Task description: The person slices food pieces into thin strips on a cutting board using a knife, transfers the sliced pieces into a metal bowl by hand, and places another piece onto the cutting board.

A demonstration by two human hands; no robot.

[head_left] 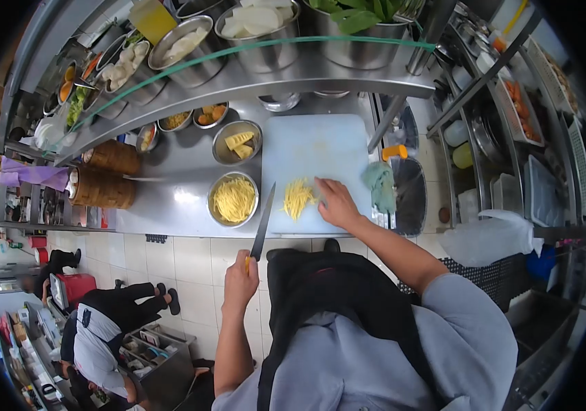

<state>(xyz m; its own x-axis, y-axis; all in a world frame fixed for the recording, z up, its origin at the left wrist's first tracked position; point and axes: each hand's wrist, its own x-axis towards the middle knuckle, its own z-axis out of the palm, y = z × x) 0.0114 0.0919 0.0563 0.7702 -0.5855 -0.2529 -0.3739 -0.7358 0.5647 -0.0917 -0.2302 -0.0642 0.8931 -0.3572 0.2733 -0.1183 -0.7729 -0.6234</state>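
My left hand (241,279) is closed round the yellow handle of a long kitchen knife (263,222). The blade points away from me along the left edge of a white cutting board (317,140). On the board lies a small heap of pale yellow shreds (298,198), to the right of the blade. My right hand (338,204) rests at the heap's right side with its fingers stretched out and apart, the fingertips at the shreds. Left of the board stands a metal bowl full of similar shreds (234,199); beyond it, another bowl holds yellow wedge-shaped chunks (239,145).
A green cloth (379,186) lies by the board's right edge, with an orange-capped item (394,152) behind it. Bamboo steamers (104,188) stand at the left. Overhead, a steel shelf (258,88) carries several food containers. A co-worker (101,335) bends over at the lower left.
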